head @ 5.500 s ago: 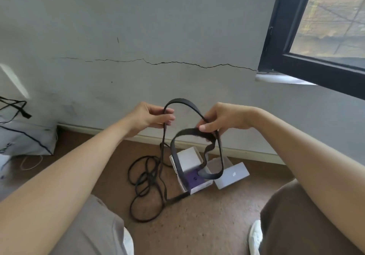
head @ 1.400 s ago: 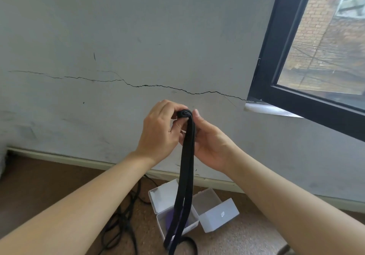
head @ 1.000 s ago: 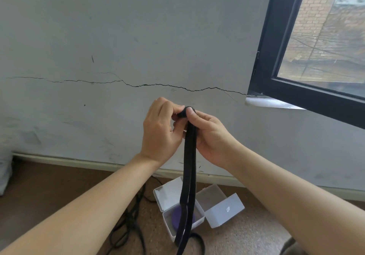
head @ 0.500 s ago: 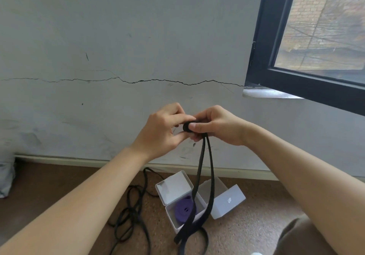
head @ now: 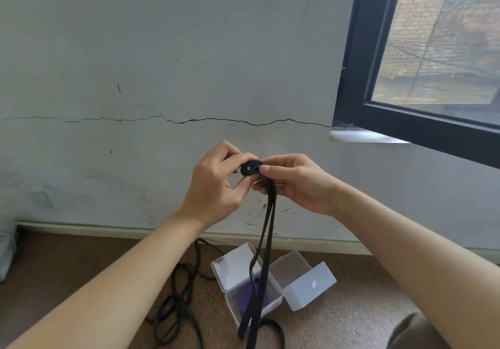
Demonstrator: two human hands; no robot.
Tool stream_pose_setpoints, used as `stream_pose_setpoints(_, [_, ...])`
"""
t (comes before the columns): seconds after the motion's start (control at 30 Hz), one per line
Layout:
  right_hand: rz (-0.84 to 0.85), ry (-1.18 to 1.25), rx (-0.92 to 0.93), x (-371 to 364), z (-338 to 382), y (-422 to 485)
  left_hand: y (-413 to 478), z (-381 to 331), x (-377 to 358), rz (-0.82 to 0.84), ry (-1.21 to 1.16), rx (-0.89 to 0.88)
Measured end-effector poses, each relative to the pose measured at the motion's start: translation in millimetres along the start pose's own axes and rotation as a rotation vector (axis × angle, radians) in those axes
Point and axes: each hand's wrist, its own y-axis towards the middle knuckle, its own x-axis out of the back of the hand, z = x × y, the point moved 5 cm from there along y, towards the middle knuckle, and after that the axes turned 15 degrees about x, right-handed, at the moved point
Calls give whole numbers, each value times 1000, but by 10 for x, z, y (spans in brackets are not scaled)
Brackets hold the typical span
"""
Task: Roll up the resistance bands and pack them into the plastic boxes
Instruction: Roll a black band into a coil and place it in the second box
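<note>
We face a grey wall [head: 162, 51] with a long horizontal crack [head: 216, 119] running to the corner of a black-framed window [head: 351, 64], where a pale sill [head: 362, 135] juts out. A baseboard [head: 81, 228] meets the brown cork-like floor [head: 67, 267]. On the floor to our left lies a loose tangle of black bands [head: 178, 305]. Just right of it stand two open plastic boxes, touching each other. The left box [head: 232, 264] has its lid tipped up and holds a rolled purple band [head: 243, 297]; the right box [head: 311, 289] lies with its lid folded open, and we cannot tell whether anything is inside. A trouser knee [head: 414, 332] shows at the bottom right, and something pale [head: 5, 256] is cut off at the left edge.

The hanging strands [head: 266, 254] of the black resistance band [head: 251, 168] drop in front of the left box and hide part of the purple roll; our forearms cover more of the floor.

We hold the black resistance band up in front of the wall, well above the boxes. Its rolled start sits as a small tight coil between our two hands. Our left hand [head: 216, 186] pinches the coil between its fingertips and thumb. Our right hand [head: 295, 183] grips it from the other side, thumb on the coil and fingers curled behind the strands, which fall from the coil to the floor.
</note>
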Motion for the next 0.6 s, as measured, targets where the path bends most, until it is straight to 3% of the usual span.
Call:
stream_pose_setpoints(0.13, [-121, -127, 25, -7, -16, 4, 14, 9, 5, -13, 3, 15])
stream_pose_setpoints(0.23, [-198, -76, 50, -50, -37, 7, 37, 11, 18, -9, -17, 19])
stream_pose_setpoints(0.47, [-160, -31, -10, -97, -53, -41, 40, -13, 13, 98, 44, -18])
stream_pose_setpoints(0.6, [-189, -12, -20, -118, -43, -54, 6, -27, 48, 49, 69, -16])
